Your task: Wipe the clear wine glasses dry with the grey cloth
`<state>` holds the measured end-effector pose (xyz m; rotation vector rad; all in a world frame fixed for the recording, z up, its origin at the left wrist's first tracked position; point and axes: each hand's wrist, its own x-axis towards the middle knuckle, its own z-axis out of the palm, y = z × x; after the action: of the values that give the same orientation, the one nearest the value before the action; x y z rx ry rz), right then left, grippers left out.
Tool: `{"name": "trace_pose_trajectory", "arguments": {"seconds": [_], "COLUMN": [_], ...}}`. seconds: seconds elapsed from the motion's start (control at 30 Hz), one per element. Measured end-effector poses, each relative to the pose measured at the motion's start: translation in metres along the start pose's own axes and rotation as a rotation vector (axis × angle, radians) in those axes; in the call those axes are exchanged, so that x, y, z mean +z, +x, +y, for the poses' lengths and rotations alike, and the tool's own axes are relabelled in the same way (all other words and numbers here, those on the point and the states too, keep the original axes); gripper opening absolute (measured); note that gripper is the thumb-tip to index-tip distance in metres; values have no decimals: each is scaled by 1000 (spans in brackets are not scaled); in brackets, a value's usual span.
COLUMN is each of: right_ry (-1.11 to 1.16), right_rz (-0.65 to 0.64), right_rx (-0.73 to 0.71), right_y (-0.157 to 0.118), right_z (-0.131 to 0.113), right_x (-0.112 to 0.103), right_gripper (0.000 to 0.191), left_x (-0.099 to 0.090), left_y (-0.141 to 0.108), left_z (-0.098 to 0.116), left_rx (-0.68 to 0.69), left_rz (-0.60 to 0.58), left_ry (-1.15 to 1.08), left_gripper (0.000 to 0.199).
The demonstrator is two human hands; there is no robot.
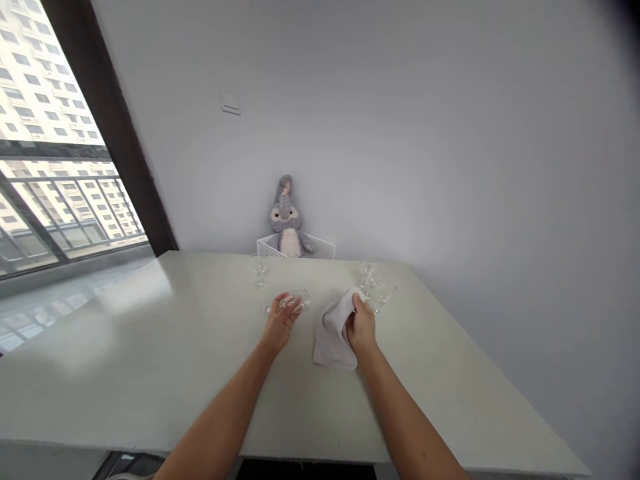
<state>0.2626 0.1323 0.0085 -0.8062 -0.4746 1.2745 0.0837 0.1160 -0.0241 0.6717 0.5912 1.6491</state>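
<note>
My left hand (281, 321) is closed around a clear stemmed glass (300, 301), tipped on its side with its mouth facing right. A pale grey cloth (334, 337) hangs in folds from my right hand (362, 323), pinched between thumb and fingers. The cloth's lower edge is at or just above the tabletop; I cannot tell which. Glass and cloth are apart, with a short gap between them. Just beyond my right hand, several clear stemmed glasses (383, 293) stand upright in a group. Another stemmed glass (260, 270) stands alone beyond my left hand.
The pale, glossy table (165, 347) reaches to the wall at the back. Behind its far edge, a grey plush toy (286, 223) sits by a white perforated chair back (320, 247). A window with railings (75, 207) is at the left, and a switch plate (231, 101) is on the wall.
</note>
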Motion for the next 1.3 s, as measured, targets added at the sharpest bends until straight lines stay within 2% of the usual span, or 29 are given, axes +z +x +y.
{"name": "trace_pose_trajectory", "arguments": {"seconds": [0.07, 0.2, 0.27, 0.33, 0.43, 0.57, 0.63, 0.73, 0.83, 0.93, 1.03, 1.1, 1.13, 1.2, 1.23, 1.3], "right_ry": [-24, -120, -248, -396, -526, -568, -496, -326, -272, -454, -887, -1153, -1222, -1200, -1116, -859], "right_rz": [-86, -464, -578, -635, -678, -735, -768, -764, -782, -832, -869, -877, -876, -872, -860, -816], "right_rx": [36, 154, 132, 56, 5, 152, 242, 339, 374, 236, -110, -327, -390, -385, -316, -87], "right_y": [-13, -35, -41, -42, -40, -32, -27, -22, -19, -22, -27, -29, -29, -29, -29, -28], "right_z": [6, 18, 21, 22, 24, 25, 23, 18, 15, 16, 16, 16, 16, 17, 18, 22], "right_x": [6, 14, 15, 15, 12, 5, 2, -1, -2, -1, -2, -3, -3, -3, -2, -1], "right_gripper": [27, 40, 43, 41, 45, 29, 31, 35, 37, 30, 20, 22, 24, 21, 18, 19], "left_x": [3, 10, 12, 14, 16, 17, 19, 23, 25, 21, 14, 10, 9, 8, 9, 11], "left_y": [-2, -6, -8, -10, -12, -14, -16, -19, -20, -17, -12, -10, -9, -8, -8, -10], "left_z": [-1, -2, -1, 0, -2, -4, -1, 9, 18, 22, 21, 21, 20, 19, 19, 20], "left_rx": [-10, -25, -24, -48, -102, -125, -119, -175, -194, -136, -178, -224, -235, -224, -210, -193], "left_rz": [-18, -63, -56, -52, -90, -152, -173, -266, -326, -296, -255, -221, -204, -182, -189, -245], "left_ry": [7, 24, 20, 24, 105, 339, 379, 324, 340, 366, 323, 379, 432, 527, 551, 543], "left_gripper": [35, 37, 37, 36, 38, 48, 48, 53, 58, 53, 55, 54, 51, 45, 43, 42]}}
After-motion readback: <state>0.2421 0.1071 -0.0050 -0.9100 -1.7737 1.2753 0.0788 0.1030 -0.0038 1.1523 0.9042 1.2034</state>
